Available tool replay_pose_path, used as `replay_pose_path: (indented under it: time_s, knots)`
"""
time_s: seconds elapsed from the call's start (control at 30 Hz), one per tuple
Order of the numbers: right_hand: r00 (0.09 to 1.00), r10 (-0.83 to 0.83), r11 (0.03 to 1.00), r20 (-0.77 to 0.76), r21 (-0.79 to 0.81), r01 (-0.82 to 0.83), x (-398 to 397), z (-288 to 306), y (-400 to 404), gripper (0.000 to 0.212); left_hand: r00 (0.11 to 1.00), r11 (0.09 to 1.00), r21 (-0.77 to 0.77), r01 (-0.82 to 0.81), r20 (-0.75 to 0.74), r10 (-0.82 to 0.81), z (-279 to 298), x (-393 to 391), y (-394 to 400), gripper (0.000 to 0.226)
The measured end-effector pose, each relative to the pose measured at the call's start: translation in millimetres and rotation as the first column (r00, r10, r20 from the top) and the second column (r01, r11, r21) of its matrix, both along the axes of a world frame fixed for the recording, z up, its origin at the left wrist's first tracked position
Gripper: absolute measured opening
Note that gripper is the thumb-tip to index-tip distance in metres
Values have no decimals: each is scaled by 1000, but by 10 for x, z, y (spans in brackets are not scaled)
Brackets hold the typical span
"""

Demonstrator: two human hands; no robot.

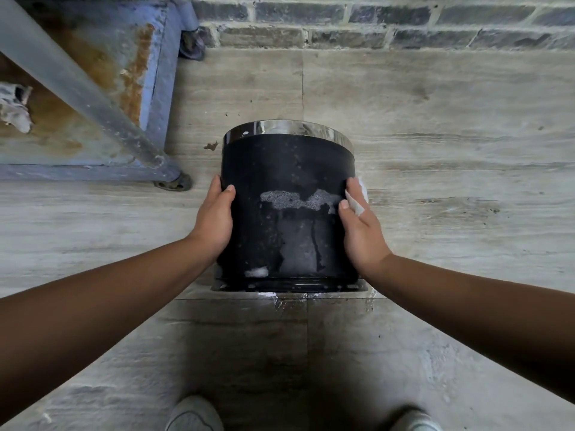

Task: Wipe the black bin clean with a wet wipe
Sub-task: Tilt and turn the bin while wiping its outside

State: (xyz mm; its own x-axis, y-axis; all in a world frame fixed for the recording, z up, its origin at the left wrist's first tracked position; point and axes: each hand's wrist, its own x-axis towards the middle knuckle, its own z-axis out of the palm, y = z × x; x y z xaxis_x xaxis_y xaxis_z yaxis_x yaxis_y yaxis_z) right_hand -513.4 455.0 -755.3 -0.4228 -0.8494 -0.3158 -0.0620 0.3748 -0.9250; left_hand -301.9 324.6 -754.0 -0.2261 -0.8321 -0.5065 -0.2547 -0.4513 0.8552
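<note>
Foam streaks and wet drips mark the black bin (287, 209) gripped between both hands; left hand (214, 219) presses its side bare, right hand (362, 225) pins a wet wipe (357, 200) against it.

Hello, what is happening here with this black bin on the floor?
A person is cleaning the black bin, which stands on the tiled floor. The left hand steadies one side. The right hand presses a white wet wipe against the other side. Foamy patches and wet streaks remain on the front, so the wiping is not finished.
</note>
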Motion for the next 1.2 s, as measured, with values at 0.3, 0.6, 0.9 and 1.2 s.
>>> replay_pose_path:
  time_s: [0.3, 0.6, 0.9, 1.2]
  knots:
    - [667, 547, 752, -506, -52, -657, 174, 550, -357, 46, 998, 995, -101, 0, -64, -7, 155, -177, 126, 40]
    - [420, 770, 485, -480, 12, -874, 578, 819, -255, 31, 971, 967, 209, -145, -157, 180, 179, -66, 35, 65]
    - [461, 846, 464, -270, -54, -884, 646, 939, 165, 27, 996, 998, 47, 51, -82, -47, 237, -110, 76, 64]
    - [867, 481, 877, 131, -91, -472, 26, 903, 280, 27, 901, 883, -341, 323, 397, -176, 333, -121, 122, 57]
